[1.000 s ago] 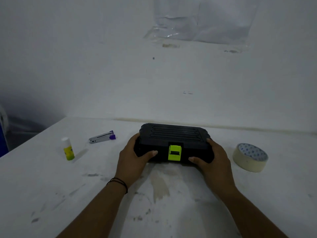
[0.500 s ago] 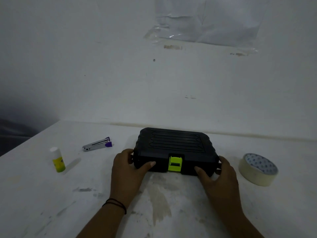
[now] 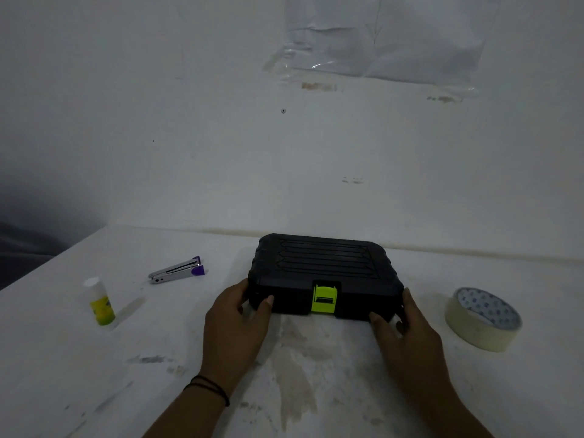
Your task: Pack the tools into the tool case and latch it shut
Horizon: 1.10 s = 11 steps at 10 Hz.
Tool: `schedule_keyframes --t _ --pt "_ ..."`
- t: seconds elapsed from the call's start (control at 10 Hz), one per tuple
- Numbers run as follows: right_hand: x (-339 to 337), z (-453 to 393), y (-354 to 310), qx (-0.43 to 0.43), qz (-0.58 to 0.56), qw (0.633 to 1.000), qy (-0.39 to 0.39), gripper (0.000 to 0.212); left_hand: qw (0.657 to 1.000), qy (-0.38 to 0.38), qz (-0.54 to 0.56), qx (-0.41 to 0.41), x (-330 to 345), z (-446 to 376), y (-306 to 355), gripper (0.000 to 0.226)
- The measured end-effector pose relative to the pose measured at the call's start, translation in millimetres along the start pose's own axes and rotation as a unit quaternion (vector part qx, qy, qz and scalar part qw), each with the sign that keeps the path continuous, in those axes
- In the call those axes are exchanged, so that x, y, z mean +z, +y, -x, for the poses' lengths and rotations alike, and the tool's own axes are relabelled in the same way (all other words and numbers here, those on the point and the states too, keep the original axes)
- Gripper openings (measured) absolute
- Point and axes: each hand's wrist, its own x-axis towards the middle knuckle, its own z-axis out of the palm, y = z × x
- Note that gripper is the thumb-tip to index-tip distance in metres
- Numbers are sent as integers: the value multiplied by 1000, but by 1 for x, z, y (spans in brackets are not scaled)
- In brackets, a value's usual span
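A black ribbed tool case (image 3: 322, 267) lies flat and closed on the white table, its lime-green latch (image 3: 324, 298) facing me and folded down against the front. My left hand (image 3: 235, 324) grips the case's front left corner, thumb on the front face. My right hand (image 3: 407, 333) grips the front right corner the same way. A silver stapler with a purple end (image 3: 177, 270) lies to the left of the case. A small glue stick (image 3: 98, 301) stands upright further left. What is inside the case is hidden.
A roll of beige masking tape (image 3: 483, 319) lies flat to the right of the case. The stained white table (image 3: 300, 374) runs back to a white wall just behind the case. The table's left edge (image 3: 53, 257) slants off to a dark drop.
My hands have slid the case a little toward me and sit lower on its front corners. More of the lid's top now shows.
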Motion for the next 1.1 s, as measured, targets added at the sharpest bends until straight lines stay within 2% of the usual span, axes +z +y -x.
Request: schedule_keyframes --t 0.2,0.5,0.7,0.9,1.1 --pt "0 0 6 0 17 999 -31 79 999 -37 7 -7 -4 1 1 45" --pt "-1 0 8 -8 -1 999 -31 74 997 -77 -28 -7 -5 2 4 63" --pt "1 -1 11 1 8 999 -38 79 994 -99 -37 -15 -3 3 1 72" --pt "-3 0 8 2 9 998 -59 81 991 -130 -20 -33 -10 2 7 71" --pt "-14 12 6 57 -7 995 -86 80 982 -171 -77 -16 -22 19 10 65"
